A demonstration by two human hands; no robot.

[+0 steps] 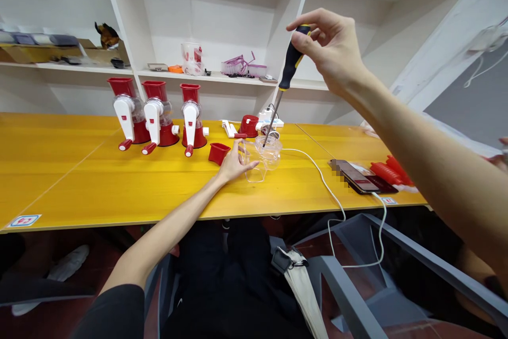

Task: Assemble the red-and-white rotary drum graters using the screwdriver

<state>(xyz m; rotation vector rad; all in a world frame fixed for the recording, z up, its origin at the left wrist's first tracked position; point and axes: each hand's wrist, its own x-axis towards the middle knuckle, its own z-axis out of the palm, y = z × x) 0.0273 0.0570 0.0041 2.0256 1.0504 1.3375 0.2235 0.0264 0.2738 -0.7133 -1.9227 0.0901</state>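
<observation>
My right hand [327, 45] is raised high, its fingers closed round the black and yellow handle of a screwdriver [291, 58]. The shaft slants down, and its tip reaches into a clear plastic housing [270, 151] on the table. My left hand [236, 163] grips the left side of that housing, thumb and fingers around it. Just left of the left hand lies a small red plastic hopper [218, 153]. Behind the housing are a red base [248, 126] and a white crank [229, 128] with a red handle.
Three red and white rotary graters [191, 117] stand at the left rear of the yellow table [130, 191]. A phone [359, 176] with a white cable [317, 170] lies to the right, near red ribbed pieces [387, 171]. Shelves [214, 75] rise behind; a grey chair [345, 296] is below right.
</observation>
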